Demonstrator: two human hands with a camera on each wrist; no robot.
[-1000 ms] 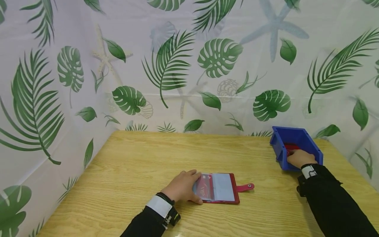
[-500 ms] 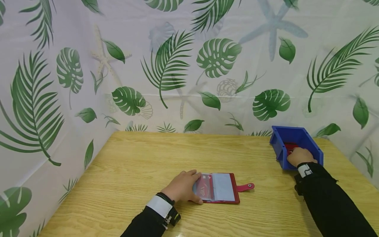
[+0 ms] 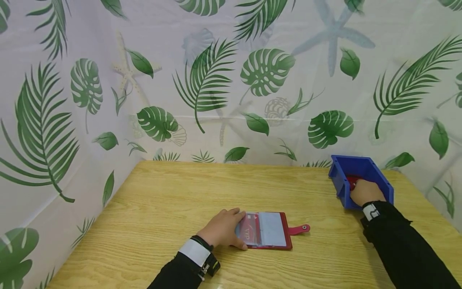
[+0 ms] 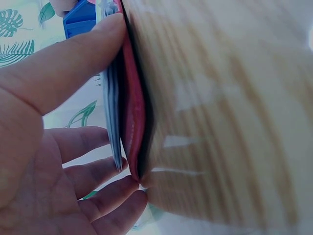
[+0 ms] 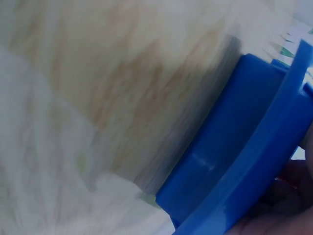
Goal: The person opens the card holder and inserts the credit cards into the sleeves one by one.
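Note:
An open red card holder (image 3: pixel 273 228) lies on the wooden table, its snap strap (image 3: pixel 299 229) out to the right. A red VIP card (image 3: pixel 250 228) shows in its clear left sleeve. My left hand (image 3: pixel 223 228) holds the holder's left side, thumb at the near edge and fingers round the far side. In the left wrist view, the thumb touches the red cover (image 4: pixel 134 103) beside the clear sleeves (image 4: pixel 113 112). My right hand (image 3: pixel 367 192) reaches into a blue bin (image 3: pixel 341 188), beside something red (image 3: pixel 352 180). The bin wall hides its fingertips, so any hold is unclear.
The bin stands at the table's back right, and its wall (image 5: pixel 234 161) fills much of the right wrist view. A white cloth (image 3: pixel 216 88) printed with green leaves hangs behind the wooden table (image 3: pixel 202 188) and along its sides.
My right hand shifts slightly inside the bin, and less of the red there shows now. The left hand and the card holder stay in place.

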